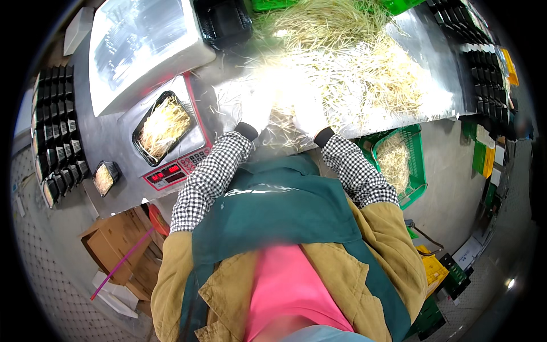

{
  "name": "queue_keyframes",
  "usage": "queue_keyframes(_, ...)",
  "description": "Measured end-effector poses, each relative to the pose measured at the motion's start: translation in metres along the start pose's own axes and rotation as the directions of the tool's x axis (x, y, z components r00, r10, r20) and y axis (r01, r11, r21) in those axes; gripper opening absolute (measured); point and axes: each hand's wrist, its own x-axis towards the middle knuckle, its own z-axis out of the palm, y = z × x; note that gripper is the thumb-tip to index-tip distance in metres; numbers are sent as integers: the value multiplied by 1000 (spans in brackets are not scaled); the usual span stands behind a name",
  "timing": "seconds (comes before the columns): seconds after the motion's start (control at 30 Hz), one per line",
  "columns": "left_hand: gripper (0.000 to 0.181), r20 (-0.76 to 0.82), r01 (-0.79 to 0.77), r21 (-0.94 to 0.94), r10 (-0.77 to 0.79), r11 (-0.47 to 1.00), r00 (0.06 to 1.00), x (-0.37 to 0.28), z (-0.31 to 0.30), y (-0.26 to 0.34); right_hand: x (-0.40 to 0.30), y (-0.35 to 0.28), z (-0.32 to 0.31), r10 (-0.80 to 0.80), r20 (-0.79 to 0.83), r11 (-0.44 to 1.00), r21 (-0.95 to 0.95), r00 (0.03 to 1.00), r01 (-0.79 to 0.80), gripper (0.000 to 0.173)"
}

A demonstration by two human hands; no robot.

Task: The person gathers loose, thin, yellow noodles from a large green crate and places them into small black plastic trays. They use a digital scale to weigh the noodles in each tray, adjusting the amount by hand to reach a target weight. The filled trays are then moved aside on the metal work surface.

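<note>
Glare washes out both of my hands, which look white and seem gloved. My left hand [257, 106] and my right hand [310, 114] reach into loose bean sprouts [386, 79] on a metal table [436, 55]. Some sprouts show between the hands, but the fingers are lost in the brightness, so any grip is hidden. Left of my left hand, a black plastic tray [150, 159] filled with sprouts rests at a tilt on a red-edged digital scale [197, 157]. The scale's red display is lit.
Empty black trays [224, 21] stand beside a white box [102, 85]. A small filled tray [104, 177] sits near stacked trays [60, 132] at the left. More stacks [489, 81] line the right end. A green basket [418, 171] of sprouts stands below the table edge; cardboard [115, 252] lies lower left.
</note>
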Motion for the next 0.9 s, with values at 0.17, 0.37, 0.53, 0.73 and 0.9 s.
queue_keyframes(0.17, 40, 12, -10, -219, 13, 976, 1000, -2, 4, -17, 20, 10, -6, 56, 259, 937, 321, 964, -141, 60)
queue_keyframes(0.37, 56, 103, 151, -149, -137, 977, 985, 7, -14, -12, 51, -6, -24, -61, 75, 990, 132, 995, 51, 55)
queue_keyframes(0.53, 71, 51, 225, 4, -225, 974, 973, -16, -10, -18, 61, -9, -4, 42, 252, 975, 201, 967, -95, 55)
queue_keyframes(0.73, 81, -1, 267, -196, -272, 944, 962, -26, -13, -23, 66, -13, -6, 3, 267, 995, 94, 964, -29, 50)
queue_keyframes(0.9, 94, -141, 285, -413, -370, 865, 918, -35, -33, -23, 67, 20, -35, -75, 114, 942, 335, 991, 33, 44)
